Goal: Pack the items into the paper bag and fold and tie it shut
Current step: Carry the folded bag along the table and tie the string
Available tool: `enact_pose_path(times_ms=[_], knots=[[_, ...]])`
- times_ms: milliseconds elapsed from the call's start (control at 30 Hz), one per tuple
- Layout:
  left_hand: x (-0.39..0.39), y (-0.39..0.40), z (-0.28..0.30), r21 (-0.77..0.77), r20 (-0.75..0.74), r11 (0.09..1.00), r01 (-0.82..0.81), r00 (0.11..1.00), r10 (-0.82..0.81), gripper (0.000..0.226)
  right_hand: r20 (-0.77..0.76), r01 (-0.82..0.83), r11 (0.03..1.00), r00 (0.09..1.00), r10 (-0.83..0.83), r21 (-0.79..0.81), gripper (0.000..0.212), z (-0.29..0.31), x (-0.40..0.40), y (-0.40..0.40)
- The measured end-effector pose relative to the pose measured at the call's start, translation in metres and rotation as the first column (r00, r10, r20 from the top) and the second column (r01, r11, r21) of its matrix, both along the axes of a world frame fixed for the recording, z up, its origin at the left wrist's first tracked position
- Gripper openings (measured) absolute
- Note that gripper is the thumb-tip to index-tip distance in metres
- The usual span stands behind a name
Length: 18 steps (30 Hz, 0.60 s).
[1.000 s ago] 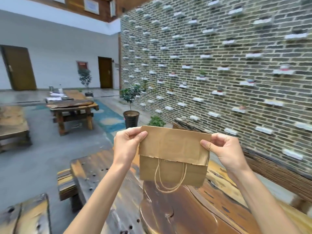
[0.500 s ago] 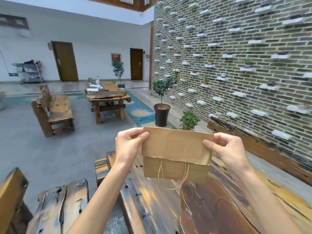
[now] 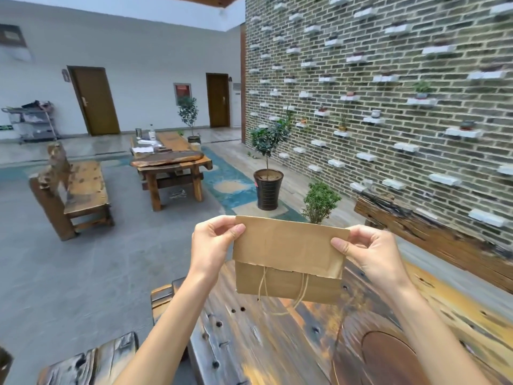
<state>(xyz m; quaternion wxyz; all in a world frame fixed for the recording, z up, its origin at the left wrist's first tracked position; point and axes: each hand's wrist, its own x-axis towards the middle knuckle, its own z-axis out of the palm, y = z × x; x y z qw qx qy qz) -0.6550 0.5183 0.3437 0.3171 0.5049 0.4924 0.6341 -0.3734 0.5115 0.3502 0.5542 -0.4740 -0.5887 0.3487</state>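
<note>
A brown paper bag (image 3: 288, 254) is held up in the air above the wooden table (image 3: 277, 337). Its top is folded over toward me as a flap with a ragged lower edge. A twine handle (image 3: 280, 293) hangs in a loop below the flap. My left hand (image 3: 213, 245) pinches the bag's top left corner, thumb on the front. My right hand (image 3: 369, 251) pinches the top right corner the same way. What is inside the bag is hidden.
The dark lacquered table has holes and a round inlay (image 3: 388, 359) at the near right. A bench end (image 3: 91, 362) lies at the lower left. Farther off stand a second table (image 3: 172, 162), a bench (image 3: 80, 190), potted plants (image 3: 268, 190) and a brick wall (image 3: 388, 93).
The view has swung to the left, bringing more of the room into sight. Both hands keep the same hold on the bag, and the twine loop sways slightly.
</note>
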Motion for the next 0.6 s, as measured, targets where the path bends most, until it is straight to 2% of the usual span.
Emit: enact_pose_path(times_ms=[233, 500, 600], knots=[[-0.014, 0.105, -0.030, -0.080, -0.024, 0.991, 0.110, 0.993, -0.113, 0.016, 0.071, 0.043, 0.998, 0.997, -0.039, -0.048, 0.010, -0.035, -0.011, 0.075], [-0.026, 0.184, -0.073, -0.193, 0.001, 0.957, 0.218, 0.975, -0.222, 0.009, 0.180, 0.144, 0.980, 0.976, -0.118, -0.140, 0.010, -0.074, -0.024, 0.131], [-0.031, 0.217, -0.095, -0.241, 0.007, 0.928, 0.285, 0.956, -0.292, 0.018, 0.244, 0.221, 0.962, 0.953, -0.178, -0.162, 0.011, -0.090, -0.030, 0.151]])
